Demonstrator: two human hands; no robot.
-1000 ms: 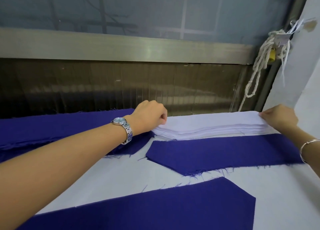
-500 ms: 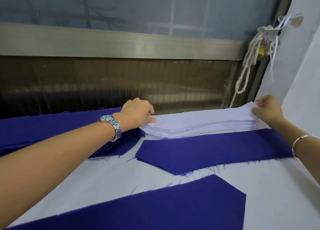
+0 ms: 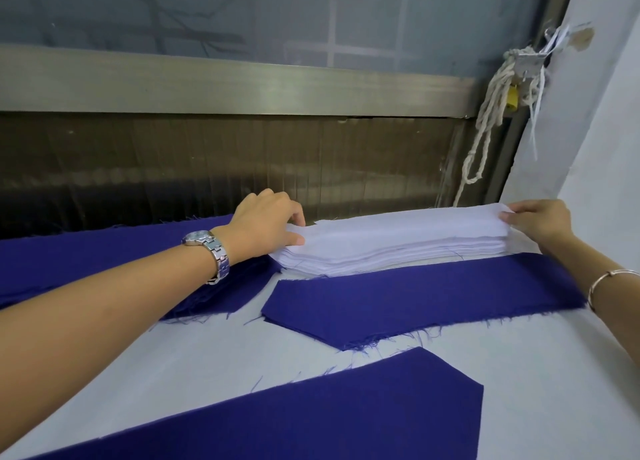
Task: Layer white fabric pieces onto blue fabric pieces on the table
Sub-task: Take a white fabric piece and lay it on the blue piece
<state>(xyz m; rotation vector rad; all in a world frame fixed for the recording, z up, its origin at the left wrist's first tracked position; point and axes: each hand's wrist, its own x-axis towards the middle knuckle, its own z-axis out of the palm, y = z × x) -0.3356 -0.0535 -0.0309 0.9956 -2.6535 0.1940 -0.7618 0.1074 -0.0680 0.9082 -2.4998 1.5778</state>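
View from the head camera, looking down at a table with a pale cover. Both arms reach forward to a stack of white fabric that lies between the two hands, at the far edge of the table.

The left hand, with a watch on its wrist, has its fingers and thumb closed on the left end of the top white piece. The right hand, with a bracelet on its wrist, pinches the right end of the same piece, raised slightly off the stack.

Just nearer than both hands, beside the stack, lies a long blue piece with frayed edges. Under the left wrist is a pile of blue fabric. Nearer still, below the forearms, lies another blue piece. Above the right hand a white rope hangs by the wall.
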